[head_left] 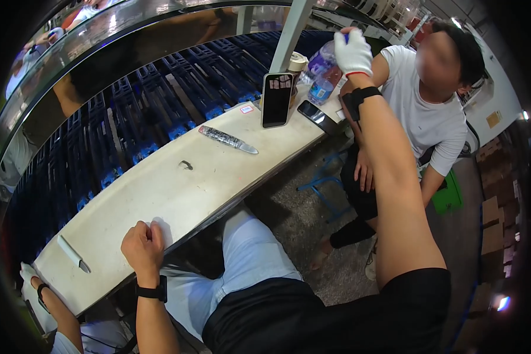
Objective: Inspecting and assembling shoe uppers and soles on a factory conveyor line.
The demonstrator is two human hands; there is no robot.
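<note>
My right hand (354,54), in a white glove with a bare fingertip showing, is raised at the far right end of the table. Its fingers are closed around the top of a clear plastic bottle (321,92) with a blue label. Behind that bottle is a purple-labelled one (321,61), partly covered. My left hand (143,246) is bare and curled into a fist at the near edge of the white tabletop (165,194); nothing shows in it. A wrapped-handle knife or blade (228,139) lies farther along the table.
A phone (277,100) stands upright by a grey post, with another phone (312,112) lying beside it. A white-handled blade (74,253) is at the left. Behind the table runs a dark slatted conveyor (147,100). A person (430,100) sits at right; another's arm (56,304) reaches in lower left.
</note>
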